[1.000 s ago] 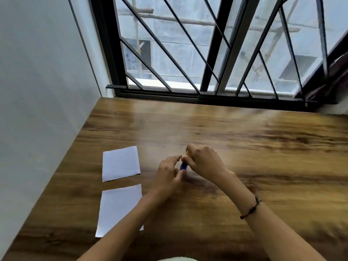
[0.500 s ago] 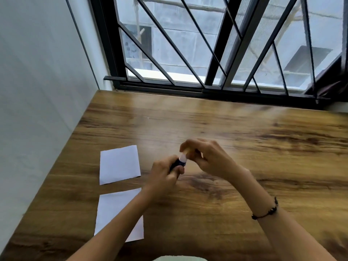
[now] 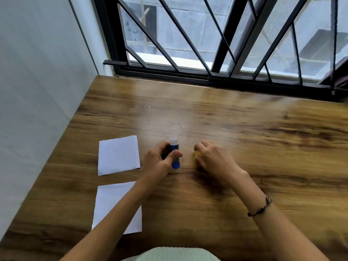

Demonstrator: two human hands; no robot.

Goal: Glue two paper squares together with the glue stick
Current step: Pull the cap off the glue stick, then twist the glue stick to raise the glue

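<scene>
Table: brown wooden tabletop (image 3: 226, 117), strongly grained, smooth with a soft sheen near the window.
Squares: two white paper squares, far (image 3: 119, 155) and near (image 3: 113, 206), matt and flat.
Glue stick: blue plastic tube with a white open top (image 3: 174, 153), slightly glossy.
Cap: small yellow plastic cap (image 3: 197, 153).
Grille: black metal window bars (image 3: 222, 44), matt.
Wall: pale painted wall (image 3: 37, 72), smooth, matt.
Bracelet: dark beaded wrist bracelet (image 3: 260, 209).
</scene>
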